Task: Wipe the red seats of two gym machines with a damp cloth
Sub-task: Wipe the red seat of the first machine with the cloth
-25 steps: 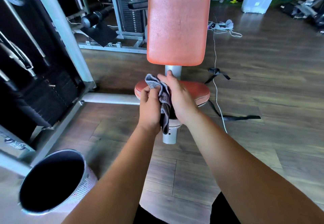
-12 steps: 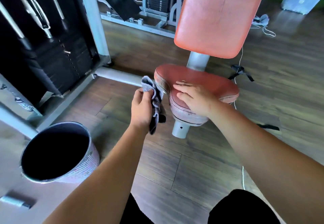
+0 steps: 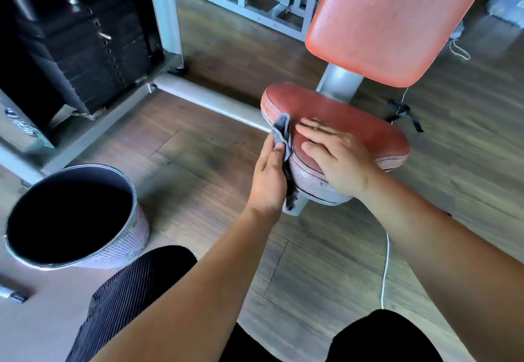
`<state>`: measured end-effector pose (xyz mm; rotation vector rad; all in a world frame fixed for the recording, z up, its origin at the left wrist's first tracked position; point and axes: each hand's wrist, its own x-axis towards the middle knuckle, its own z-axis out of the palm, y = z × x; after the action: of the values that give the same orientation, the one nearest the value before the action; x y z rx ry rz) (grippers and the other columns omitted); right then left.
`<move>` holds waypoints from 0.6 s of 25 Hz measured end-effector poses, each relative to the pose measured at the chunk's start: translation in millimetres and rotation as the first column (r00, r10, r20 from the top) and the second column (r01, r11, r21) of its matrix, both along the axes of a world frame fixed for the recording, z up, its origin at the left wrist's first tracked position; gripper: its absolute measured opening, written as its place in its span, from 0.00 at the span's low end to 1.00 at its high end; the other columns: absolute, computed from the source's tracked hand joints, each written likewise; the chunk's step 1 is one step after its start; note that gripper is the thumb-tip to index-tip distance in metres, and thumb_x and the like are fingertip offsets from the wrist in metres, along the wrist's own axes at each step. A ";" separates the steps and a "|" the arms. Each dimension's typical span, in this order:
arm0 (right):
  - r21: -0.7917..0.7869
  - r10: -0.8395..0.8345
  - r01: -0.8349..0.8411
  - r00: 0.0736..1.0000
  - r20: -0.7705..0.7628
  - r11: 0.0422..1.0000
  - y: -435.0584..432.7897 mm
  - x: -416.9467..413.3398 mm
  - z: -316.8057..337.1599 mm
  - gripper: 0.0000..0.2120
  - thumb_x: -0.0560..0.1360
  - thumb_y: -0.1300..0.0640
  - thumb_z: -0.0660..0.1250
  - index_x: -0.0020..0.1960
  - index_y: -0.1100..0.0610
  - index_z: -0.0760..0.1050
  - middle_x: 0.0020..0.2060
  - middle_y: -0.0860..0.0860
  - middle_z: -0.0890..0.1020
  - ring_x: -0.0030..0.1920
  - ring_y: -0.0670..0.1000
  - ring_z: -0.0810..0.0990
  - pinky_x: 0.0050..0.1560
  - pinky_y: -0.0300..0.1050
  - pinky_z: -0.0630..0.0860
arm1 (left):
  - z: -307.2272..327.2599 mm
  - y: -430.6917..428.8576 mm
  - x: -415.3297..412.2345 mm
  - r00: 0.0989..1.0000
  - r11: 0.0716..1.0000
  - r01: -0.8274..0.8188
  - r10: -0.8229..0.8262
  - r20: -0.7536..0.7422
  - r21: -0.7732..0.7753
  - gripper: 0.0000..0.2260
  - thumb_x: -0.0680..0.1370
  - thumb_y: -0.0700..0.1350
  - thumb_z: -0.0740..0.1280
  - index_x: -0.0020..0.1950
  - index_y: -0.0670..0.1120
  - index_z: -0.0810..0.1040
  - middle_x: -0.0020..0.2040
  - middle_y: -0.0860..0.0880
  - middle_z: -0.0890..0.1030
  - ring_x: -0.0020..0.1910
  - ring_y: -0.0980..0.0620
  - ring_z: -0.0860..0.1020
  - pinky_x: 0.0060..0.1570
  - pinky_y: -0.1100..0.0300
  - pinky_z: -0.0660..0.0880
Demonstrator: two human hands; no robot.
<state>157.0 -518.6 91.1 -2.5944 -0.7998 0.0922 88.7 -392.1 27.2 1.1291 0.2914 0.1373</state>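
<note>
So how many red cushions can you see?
2. The seat lies under the flat right hand; the back pad stands above it. Others may be out of view.

The right hand (image 3: 337, 157) lies flat, fingers spread, on the near-left part of the red seat (image 3: 365, 132), while the left hand (image 3: 269, 180), just beside it at nine o'clock, grips a grey cloth (image 3: 283, 132) pressed against the seat's left edge. At twelve o'clock from the seat the red backrest (image 3: 388, 18) rises on a grey post (image 3: 338, 83). A metal bucket (image 3: 122, 245) stands on the wooden floor (image 3: 215, 163) towards eight o'clock, with a black weight stack (image 3: 93, 58) at ten o'clock.
</note>
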 end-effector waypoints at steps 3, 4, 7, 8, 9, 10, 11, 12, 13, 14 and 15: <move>-0.011 0.038 -0.038 0.999 -0.009 0.999 -3.4 1.9 2.4 0.23 0.81 0.50 0.58 0.75 0.55 0.71 0.77 0.50 0.69 0.79 0.47 0.63 0.80 0.41 0.52 | 0.9 -15.4 -34.5 1.000 1.000 0.027 -0.027 -0.004 -0.013 0.19 0.87 0.46 0.54 0.76 0.60 0.72 0.60 0.55 0.82 0.55 0.54 0.80 0.53 0.60 0.76; -0.015 0.054 -0.055 0.998 -0.017 0.998 -4.8 3.1 3.1 0.22 0.83 0.53 0.59 0.75 0.55 0.70 0.77 0.50 0.68 0.79 0.47 0.62 0.80 0.44 0.52 | -0.6 -16.2 -35.3 0.999 0.999 0.037 -0.037 0.004 -0.007 0.19 0.88 0.47 0.54 0.77 0.60 0.71 0.61 0.57 0.82 0.56 0.57 0.80 0.54 0.62 0.77; -0.052 0.112 -0.114 0.993 -0.031 0.992 -6.2 6.6 6.1 0.20 0.85 0.57 0.59 0.76 0.57 0.68 0.78 0.49 0.66 0.79 0.46 0.60 0.81 0.48 0.52 | 7.0 -4.0 -14.0 0.999 0.999 0.019 -0.018 -0.031 0.036 0.19 0.87 0.52 0.55 0.78 0.60 0.69 0.72 0.42 0.78 0.72 0.41 0.75 0.72 0.37 0.70; -0.054 0.126 -0.128 0.992 -0.029 0.990 -6.3 7.8 5.9 0.20 0.84 0.56 0.58 0.76 0.56 0.68 0.78 0.49 0.66 0.79 0.46 0.60 0.81 0.47 0.52 | 8.1 -2.5 -9.3 0.999 0.999 0.008 -0.006 -0.045 0.050 0.19 0.87 0.54 0.56 0.78 0.61 0.70 0.73 0.38 0.75 0.74 0.34 0.71 0.72 0.30 0.66; -0.049 0.134 -0.135 0.991 -0.026 0.990 -6.6 8.3 5.2 0.21 0.84 0.55 0.58 0.76 0.56 0.68 0.78 0.49 0.67 0.79 0.45 0.60 0.81 0.47 0.53 | 7.7 -5.0 -13.6 0.999 0.997 0.025 -0.022 -0.042 0.075 0.18 0.87 0.55 0.56 0.77 0.64 0.69 0.73 0.35 0.74 0.71 0.30 0.72 0.67 0.26 0.67; -0.039 0.137 -0.138 0.990 -0.022 0.990 -7.1 8.7 4.1 0.22 0.83 0.53 0.57 0.76 0.56 0.69 0.77 0.48 0.67 0.79 0.44 0.60 0.81 0.46 0.53 | 1.9 -9.8 -24.0 0.999 0.995 0.027 -0.025 -0.022 0.101 0.18 0.87 0.55 0.56 0.76 0.66 0.68 0.72 0.36 0.76 0.65 0.28 0.77 0.57 0.25 0.73; -0.027 0.137 -0.137 0.990 -0.019 0.990 -7.6 8.8 3.2 0.23 0.82 0.51 0.56 0.76 0.55 0.69 0.77 0.48 0.68 0.79 0.44 0.61 0.81 0.46 0.53 | 0.7 -13.5 -38.3 0.999 0.993 0.036 -0.036 -0.002 0.110 0.18 0.87 0.56 0.55 0.76 0.69 0.67 0.70 0.40 0.78 0.57 0.31 0.81 0.47 0.30 0.79; -0.014 0.135 -0.135 0.991 -0.016 0.991 -7.9 9.1 2.3 0.24 0.81 0.51 0.56 0.75 0.55 0.70 0.76 0.48 0.69 0.78 0.43 0.62 0.81 0.45 0.54 | 0.6 -15.0 -49.4 0.998 0.993 0.053 -0.055 0.016 0.108 0.18 0.87 0.56 0.56 0.77 0.70 0.65 0.69 0.45 0.80 0.52 0.37 0.83 0.38 0.38 0.83; 0.001 0.132 -0.132 0.991 -0.010 0.991 -7.9 9.3 1.5 0.24 0.81 0.51 0.56 0.75 0.56 0.71 0.76 0.48 0.70 0.78 0.44 0.63 0.80 0.44 0.54 | -2.3 -12.2 -47.2 0.997 0.990 0.077 -0.079 0.008 0.121 0.19 0.87 0.56 0.56 0.77 0.69 0.65 0.68 0.48 0.81 0.46 0.44 0.84 0.31 0.49 0.82; 0.013 0.128 -0.128 0.992 0.000 0.992 -8.2 9.2 0.3 0.23 0.81 0.52 0.57 0.74 0.56 0.72 0.76 0.49 0.70 0.78 0.45 0.64 0.80 0.44 0.55 | -4.6 -6.4 -35.0 0.998 0.988 0.065 -0.064 -0.013 0.143 0.19 0.87 0.56 0.57 0.77 0.68 0.66 0.66 0.49 0.81 0.42 0.51 0.84 0.28 0.57 0.79; 0.021 0.124 -0.124 0.992 0.010 0.992 -8.1 9.3 -0.9 0.23 0.81 0.52 0.58 0.74 0.57 0.72 0.75 0.50 0.71 0.77 0.46 0.65 0.80 0.43 0.55 | -4.2 -0.8 -22.0 0.998 0.987 0.056 -0.052 -0.029 0.154 0.19 0.86 0.57 0.57 0.77 0.66 0.68 0.63 0.50 0.82 0.42 0.54 0.83 0.30 0.58 0.80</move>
<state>166.3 -526.7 90.2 -2.5246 -0.9599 0.1080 66.7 -392.8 22.9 1.2924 0.2759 0.0993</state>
